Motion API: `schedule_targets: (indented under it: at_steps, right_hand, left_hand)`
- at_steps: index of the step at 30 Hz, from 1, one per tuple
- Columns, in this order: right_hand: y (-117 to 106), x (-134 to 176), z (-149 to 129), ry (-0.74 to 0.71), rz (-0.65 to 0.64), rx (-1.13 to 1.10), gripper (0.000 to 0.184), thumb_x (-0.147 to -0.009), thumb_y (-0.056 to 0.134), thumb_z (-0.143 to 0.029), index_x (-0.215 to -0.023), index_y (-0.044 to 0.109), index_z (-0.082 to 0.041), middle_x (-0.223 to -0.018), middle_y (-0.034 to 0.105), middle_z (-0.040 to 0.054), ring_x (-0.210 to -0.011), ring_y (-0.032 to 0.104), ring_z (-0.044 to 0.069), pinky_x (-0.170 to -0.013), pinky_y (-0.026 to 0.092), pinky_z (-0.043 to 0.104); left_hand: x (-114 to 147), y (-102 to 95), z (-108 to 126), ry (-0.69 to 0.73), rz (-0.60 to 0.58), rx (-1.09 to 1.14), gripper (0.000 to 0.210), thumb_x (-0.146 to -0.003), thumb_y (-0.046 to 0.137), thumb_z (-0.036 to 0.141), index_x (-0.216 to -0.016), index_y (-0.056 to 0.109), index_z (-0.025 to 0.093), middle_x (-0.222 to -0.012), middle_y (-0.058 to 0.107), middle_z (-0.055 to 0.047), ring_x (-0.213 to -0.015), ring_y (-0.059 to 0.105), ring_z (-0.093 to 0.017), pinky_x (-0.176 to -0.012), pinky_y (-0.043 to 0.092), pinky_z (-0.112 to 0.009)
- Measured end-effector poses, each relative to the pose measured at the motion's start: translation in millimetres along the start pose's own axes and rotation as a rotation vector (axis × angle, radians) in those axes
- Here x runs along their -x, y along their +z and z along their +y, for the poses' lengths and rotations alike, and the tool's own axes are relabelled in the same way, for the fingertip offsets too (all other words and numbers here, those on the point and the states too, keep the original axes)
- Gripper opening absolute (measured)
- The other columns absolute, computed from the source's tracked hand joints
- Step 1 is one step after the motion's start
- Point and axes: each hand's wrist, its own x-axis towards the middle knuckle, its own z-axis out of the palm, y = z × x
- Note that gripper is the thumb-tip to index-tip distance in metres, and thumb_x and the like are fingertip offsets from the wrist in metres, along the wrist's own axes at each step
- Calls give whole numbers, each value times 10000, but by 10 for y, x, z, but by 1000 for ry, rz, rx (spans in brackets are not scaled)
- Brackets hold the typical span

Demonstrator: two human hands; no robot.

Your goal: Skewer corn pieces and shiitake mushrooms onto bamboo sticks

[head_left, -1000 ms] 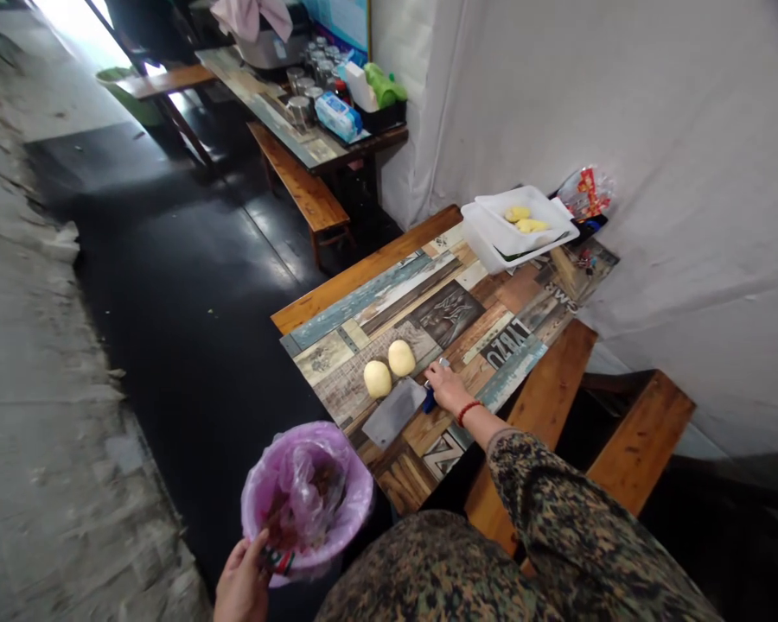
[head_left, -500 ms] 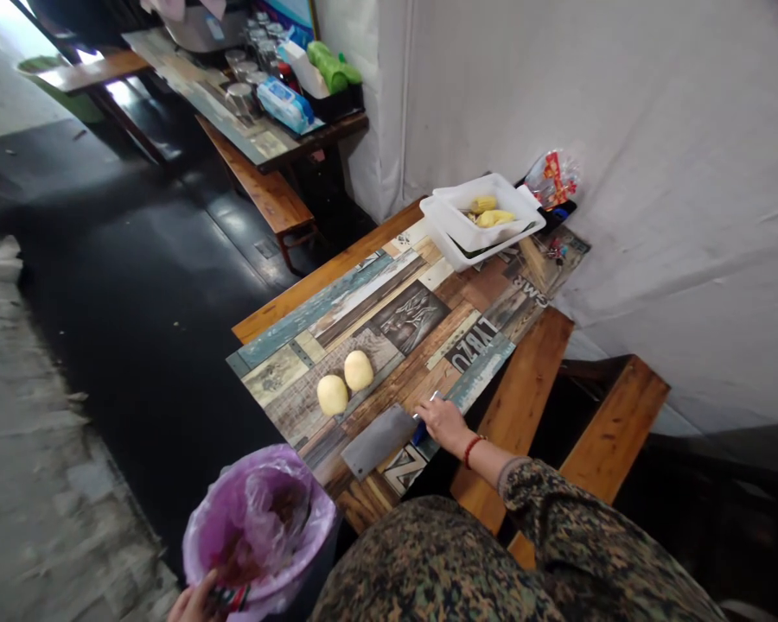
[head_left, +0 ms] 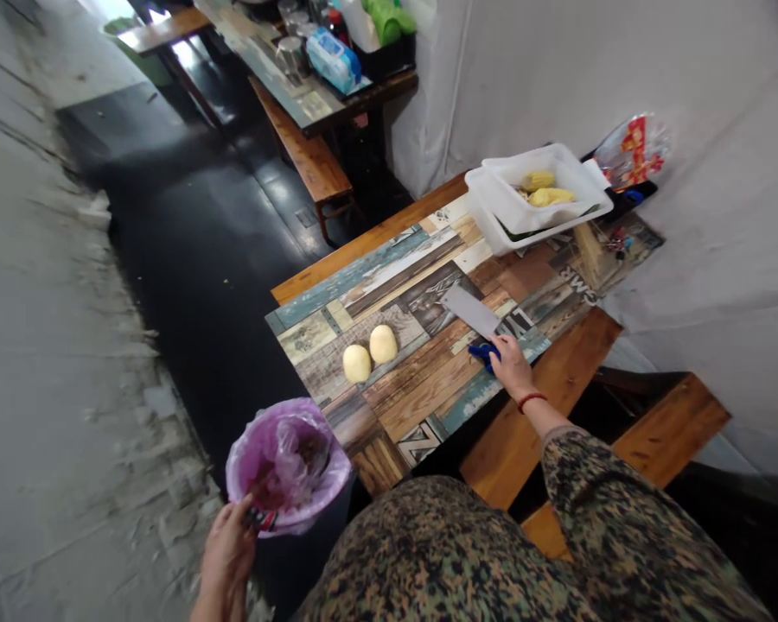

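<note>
My right hand (head_left: 513,367) is closed round the handle end of a cleaver (head_left: 470,311), whose broad grey blade points away over the patterned table. A blue tool (head_left: 484,354), perhaps with looped handles, shows beside the same fingers; whether it is gripped too is unclear. At lower left, my left hand (head_left: 230,540) has its fingers closed on the rim of a trash bin (head_left: 343,475) lined with a purple bag. A small black and red piece (head_left: 261,518) shows at those fingertips. Two peeled potatoes (head_left: 370,354) lie side by side on the table, left of the cleaver.
White plastic tubs (head_left: 493,220) with corn cobs (head_left: 551,196) stand at the table's far end, near a clear and red package (head_left: 635,151). Wooden benches (head_left: 545,406) flank the table (head_left: 343,415). Another table with wet wipes (head_left: 334,60) and glasses stands beyond.
My right hand has carried the cleaver farther along the table, away from the potatoes, and its blade has swung round. The blue tool has shifted with it. The view has turned leftward.
</note>
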Motion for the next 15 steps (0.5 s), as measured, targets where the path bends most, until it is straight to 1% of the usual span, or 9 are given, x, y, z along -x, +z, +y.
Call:
schedule_targets:
  at_steps: [3, 5, 6, 8, 10, 12, 13, 14, 15]
  right_hand:
    - [55, 8, -170, -131, -7, -95, 346, -937, 460, -239, -1224, 653, -228, -1214, 626, 100, -1141, 575, 236, -1028, 457, 387]
    - [142, -31, -256, -165, -3, -140, 329, -947, 443, -260, -1181, 674, -238, -1178, 662, 87, -1124, 588, 229, -1032, 455, 393]
    - [205, -57, -292, -158, 10, -153, 342, -949, 427, -262, -1189, 667, -228, -1181, 664, 95, -1128, 585, 233, -1036, 451, 407]
    - [376, -71, -388, -101, 50, -161, 398, -950, 384, -256, -1265, 615, -180, -1240, 633, 139, -1179, 551, 258, -1059, 422, 461]
    - [601, 49, -596, -16, 99, -146, 468, -946, 365, -252, -1376, 512, -136, -1353, 547, 187, -1275, 465, 300, -1096, 350, 545]
    - [867, 351, -999, 17, 85, -148, 532, -937, 383, -235, -1458, 408, -135, -1454, 445, 198, -1359, 353, 337, -1123, 252, 622]
    - [1007, 558, -1281, -5, 25, -177, 548, -933, 379, -201, -1479, 385, -158, -1478, 421, 184, -1377, 321, 335, -1135, 216, 634]
    - [1148, 785, -1605, -100, -103, -243, 570, -920, 375, -152, -1489, 376, -156, -1485, 414, 190, -1378, 312, 338, -1137, 198, 641]
    - [1285, 1015, -1954, -185, -187, -280, 569, -895, 405, -120, -1458, 439, -196, -1439, 481, 162, -1333, 377, 318, -1128, 261, 601]
  left_hand:
    - [-54, -44, -34, -8, -9, 4, 368, -482, 789, 256, -721, 514, 204, -504, 523, 106, -395, 437, -75, -395, 303, -188]
    - [-71, -73, -47, -6, -49, -11, 370, -490, 795, 267, -724, 517, 199, -524, 530, 104, -416, 454, -73, -403, 318, -183]
    - [-73, -88, -54, -4, -70, -22, 370, -494, 798, 275, -720, 516, 197, -528, 527, 104, -424, 460, -73, -407, 327, -183]
    - [-72, -117, -79, -4, -103, -47, 369, -498, 805, 293, -704, 515, 195, -525, 514, 101, -435, 465, -78, -415, 344, -188]
    - [-73, -142, -118, -13, -130, -67, 364, -498, 810, 307, -687, 521, 193, -523, 514, 95, -443, 469, -86, -430, 370, -200]
    - [-85, -160, -162, -17, -159, -91, 347, -506, 809, 324, -676, 537, 191, -518, 517, 87, -446, 467, -89, -444, 385, -211]
    - [-94, -166, -181, -17, -171, -105, 338, -510, 807, 333, -671, 547, 188, -511, 513, 83, -444, 465, -90, -447, 383, -212]
    - [-104, -171, -196, -16, -182, -119, 330, -514, 805, 341, -665, 556, 186, -503, 508, 80, -442, 462, -90, -446, 375, -212]
    - [-116, -175, -205, -13, -191, -133, 327, -515, 806, 349, -659, 563, 184, -497, 505, 76, -439, 459, -91, -443, 365, -212]
